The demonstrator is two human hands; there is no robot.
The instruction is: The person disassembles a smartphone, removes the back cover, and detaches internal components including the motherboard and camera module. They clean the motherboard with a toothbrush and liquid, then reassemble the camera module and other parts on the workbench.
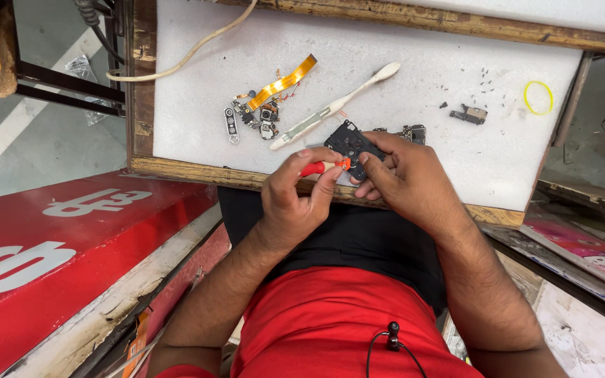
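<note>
The black camera-frame part [350,145] lies at the near edge of the white foam pad [414,91], at the 6 o'clock side of the pad. The right hand [404,178] pins it there, fingers closed over its right and lower edges. The left hand [295,192] is clenched around a small red-handled screwdriver [322,166], pinched between thumb and fingertips, its tip meeting the part from 9 o'clock.

Handling judgement: the part appears to be thin moulded plastic, light and stiff, but liable to crack under twisting. Hold it by the outer edges, clear of the round openings. The screwdriver is slim and light; a fingertip pinch near the tip end gives the best control.

Surrounding items:
- A white toothbrush [334,105] lies at 12 o'clock from the part, just beside it.
- An orange flex ribbon [283,82] with small camera modules [264,117] lies at 11 o'clock.
- A small metal bracket [472,114] lies at 2 o'clock, with loose screws [486,82] beyond it.
- A yellow rubber band [538,97] lies near the pad's far right corner.
</note>
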